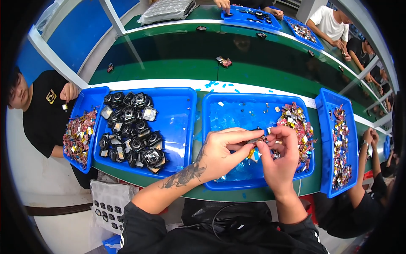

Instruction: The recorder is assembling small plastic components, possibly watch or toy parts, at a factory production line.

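Over the middle blue tray point(247, 184), my two hands meet around a small dark electronic part point(259, 139). My left hand point(226, 152) comes from the left, thumb and fingers pinched on the part. My right hand point(280, 163) is closed on its other side, thumb against forefinger. A small white and yellow piece point(254, 155) hangs just below the fingertips; whether it is joined to the dark part, I cannot tell. Beside my right hand lies a heap of small pink, yellow and white electronic parts point(296, 116). My fingers hide most of the held part.
Left of me, a blue tray point(179, 127) holds black square camera-like units point(135, 144). Narrower trays of small parts point(79, 137) point(341, 148) flank both sides. Beyond runs a green conveyor belt point(169, 51) with scattered parts. Co-workers sit left, right and across.
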`<state>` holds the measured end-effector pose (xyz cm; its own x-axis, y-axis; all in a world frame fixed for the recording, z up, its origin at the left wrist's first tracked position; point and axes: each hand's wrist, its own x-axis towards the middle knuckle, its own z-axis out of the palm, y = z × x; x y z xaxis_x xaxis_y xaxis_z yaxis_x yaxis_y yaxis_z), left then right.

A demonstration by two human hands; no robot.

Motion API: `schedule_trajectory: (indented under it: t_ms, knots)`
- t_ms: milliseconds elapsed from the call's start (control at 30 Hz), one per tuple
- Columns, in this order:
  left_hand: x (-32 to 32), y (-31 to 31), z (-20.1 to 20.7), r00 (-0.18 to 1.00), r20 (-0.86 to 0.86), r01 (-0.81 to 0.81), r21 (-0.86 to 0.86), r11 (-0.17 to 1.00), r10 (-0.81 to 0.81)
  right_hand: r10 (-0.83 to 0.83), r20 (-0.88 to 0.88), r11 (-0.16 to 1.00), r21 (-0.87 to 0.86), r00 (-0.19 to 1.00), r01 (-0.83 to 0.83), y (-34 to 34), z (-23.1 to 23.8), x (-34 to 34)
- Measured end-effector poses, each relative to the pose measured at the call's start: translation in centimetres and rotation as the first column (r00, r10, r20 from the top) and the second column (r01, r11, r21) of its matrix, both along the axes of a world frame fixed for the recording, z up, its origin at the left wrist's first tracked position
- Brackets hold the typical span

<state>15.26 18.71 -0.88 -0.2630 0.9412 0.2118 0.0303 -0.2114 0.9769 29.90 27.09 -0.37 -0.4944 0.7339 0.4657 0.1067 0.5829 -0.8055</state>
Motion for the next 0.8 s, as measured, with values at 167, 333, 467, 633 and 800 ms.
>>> schedule_trajectory:
  t_ms: [167,333,467,633,800]
  knots:
    - [0.7,0.3,0.1,0.979,-0.173,-0.102,0.017,0.995,0.103,0.042,0.044,0.972,-0.233,0.998,-0.031,0.1,0.2,-0.2]
    - [-3.0,-1.3,-0.2,0.604,-0.75,-0.305,0.094,0.948,0.269,0.16,0.213,0.987,-0.039,0.964,-0.155,8.6,2.2,-3.0]
    - [-11.3,-5.7,-0.5,0.234,-0.956,-0.651,-0.019,0.759,0.176,-0.003,0.425,0.993,-0.106,0.905,0.053,22.4,1.8,-6.3]
    - [-16.5,-8.5,-0.2,-0.028,-0.998,-0.535,-0.028,0.844,-0.051,-0.225,0.695,0.936,-0.04,0.683,0.348,30.0,-3.1,-5.7]
    - [-15.9,-6.8,1.2,0.087,-0.995,-0.579,-0.094,0.81,-0.054,-0.395,0.682,0.911,0.377,0.616,0.168,27.4,-0.6,-4.6]
